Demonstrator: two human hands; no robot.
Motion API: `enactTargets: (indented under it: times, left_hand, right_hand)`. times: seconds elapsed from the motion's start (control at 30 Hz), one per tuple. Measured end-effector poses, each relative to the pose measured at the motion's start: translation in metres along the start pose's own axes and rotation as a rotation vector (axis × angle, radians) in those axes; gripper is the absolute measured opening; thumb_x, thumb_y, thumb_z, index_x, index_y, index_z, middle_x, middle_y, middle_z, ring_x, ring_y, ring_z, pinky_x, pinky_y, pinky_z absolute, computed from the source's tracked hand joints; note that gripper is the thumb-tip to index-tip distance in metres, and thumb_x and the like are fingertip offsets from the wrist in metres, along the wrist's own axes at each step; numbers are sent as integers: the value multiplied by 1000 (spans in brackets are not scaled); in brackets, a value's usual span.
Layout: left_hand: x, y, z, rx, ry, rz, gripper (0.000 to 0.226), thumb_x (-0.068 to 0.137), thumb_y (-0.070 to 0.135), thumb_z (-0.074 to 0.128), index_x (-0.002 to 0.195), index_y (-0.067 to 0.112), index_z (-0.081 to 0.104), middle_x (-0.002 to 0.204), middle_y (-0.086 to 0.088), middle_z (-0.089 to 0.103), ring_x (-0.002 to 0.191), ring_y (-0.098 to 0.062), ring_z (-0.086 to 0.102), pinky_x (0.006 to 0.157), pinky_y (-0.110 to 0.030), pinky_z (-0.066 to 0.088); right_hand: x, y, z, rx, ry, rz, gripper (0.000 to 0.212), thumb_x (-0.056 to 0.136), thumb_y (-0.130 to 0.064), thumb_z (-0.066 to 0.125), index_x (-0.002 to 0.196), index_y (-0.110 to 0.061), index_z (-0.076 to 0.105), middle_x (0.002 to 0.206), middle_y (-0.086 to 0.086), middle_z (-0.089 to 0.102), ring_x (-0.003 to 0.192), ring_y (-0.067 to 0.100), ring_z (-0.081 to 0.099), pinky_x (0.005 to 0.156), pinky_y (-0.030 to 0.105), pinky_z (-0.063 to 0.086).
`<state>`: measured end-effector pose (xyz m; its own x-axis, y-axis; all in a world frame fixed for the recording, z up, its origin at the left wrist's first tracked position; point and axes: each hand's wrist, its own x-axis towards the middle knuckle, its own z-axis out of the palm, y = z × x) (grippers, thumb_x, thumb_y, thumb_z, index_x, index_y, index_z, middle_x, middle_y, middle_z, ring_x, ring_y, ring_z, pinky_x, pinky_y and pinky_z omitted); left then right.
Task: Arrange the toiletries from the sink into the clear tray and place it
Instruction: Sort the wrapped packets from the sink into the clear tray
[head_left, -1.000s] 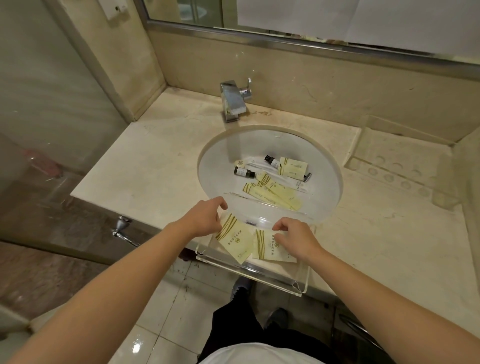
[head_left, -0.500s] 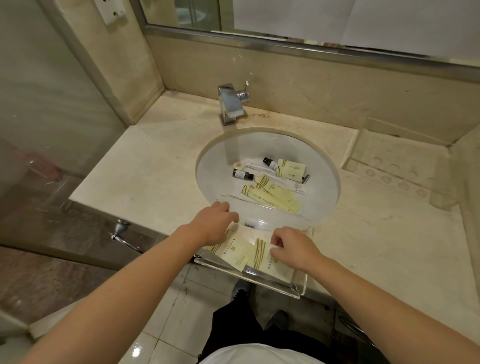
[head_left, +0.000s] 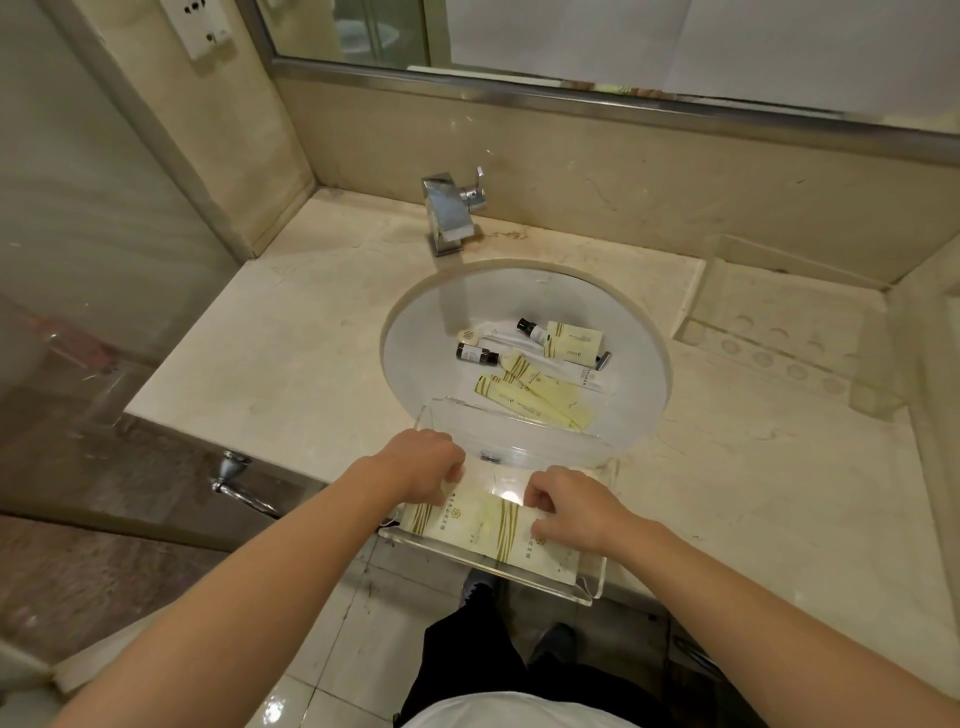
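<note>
now both hands press packets flat in the clear tray. left hand and right hand have fingers curled onto the packets; best square them side by side before reaching into the sink.

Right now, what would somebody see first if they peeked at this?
First, the two hands: the left hand and right hand press on pale yellow packets in the clear tray at the counter's front edge. Behind them, the round white sink holds more yellow packets and two small dark bottles under the chrome faucet.
</note>
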<state>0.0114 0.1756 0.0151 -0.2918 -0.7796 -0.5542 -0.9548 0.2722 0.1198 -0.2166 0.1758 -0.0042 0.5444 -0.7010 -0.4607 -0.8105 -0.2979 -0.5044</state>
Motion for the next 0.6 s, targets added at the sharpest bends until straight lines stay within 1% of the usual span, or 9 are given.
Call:
enactTargets:
  times: [0.07, 0.17, 0.23, 0.33, 0.43, 0.5, 0.6]
  left_hand:
    - [2, 0, -1, -33, 11, -7, 22, 81, 20, 68, 101, 18, 60, 104, -1, 58, 87, -17, 50, 71, -26, 39]
    - [4, -1, -5, -114, 79, -24, 15, 87, 23, 58, 100, 15, 60, 100, -1, 58, 85, -18, 52, 74, -28, 45]
    - [7, -3, -9, -175, 138, -36, 14, 89, 26, 56, 98, 16, 60, 96, 1, 58, 84, -16, 54, 72, -26, 47]
    - [14, -7, -20, -253, 210, -48, 11, 86, 25, 62, 95, 18, 60, 90, 4, 57, 81, -14, 55, 70, -24, 47]
    - [25, -10, -34, -327, 292, -55, 7, 85, 23, 63, 89, 17, 62, 86, 2, 62, 79, -15, 57, 71, -27, 49]
    - [32, -12, -44, -365, 320, -58, 6, 86, 23, 62, 86, 17, 63, 86, 2, 65, 80, -15, 59, 73, -29, 51]
    - [46, -17, -56, -424, 315, -71, 6, 87, 22, 62, 84, 16, 62, 87, -1, 66, 81, -17, 61, 72, -28, 50]
  right_hand:
    - [0, 1, 0, 30, 16, -12, 22, 78, -21, 67, 100, -20, 62, 93, -4, 54, 85, 16, 57, 77, 32, 52]
    - [1, 3, -1, 85, 62, -22, 15, 81, -20, 63, 96, -21, 62, 92, -3, 59, 84, 15, 57, 78, 31, 52]
    - [2, 3, -3, 112, 136, -17, 11, 86, -21, 57, 96, -22, 62, 91, -4, 61, 82, 13, 57, 77, 31, 52]
    - [7, 2, -15, 160, 276, 16, 11, 90, -20, 54, 100, -23, 58, 81, -6, 61, 76, 12, 56, 69, 29, 49]
    - [13, 3, -31, 239, 398, 65, 9, 90, -17, 54, 97, -23, 57, 76, -7, 59, 71, 15, 58, 65, 33, 49]
    - [19, 6, -42, 289, 481, 90, 8, 89, -15, 54, 93, -20, 59, 74, -7, 59, 69, 16, 58, 64, 35, 49]
    - [30, 13, -57, 369, 565, 152, 9, 89, -11, 55, 87, -17, 61, 70, -9, 59, 64, 12, 56, 59, 29, 47]
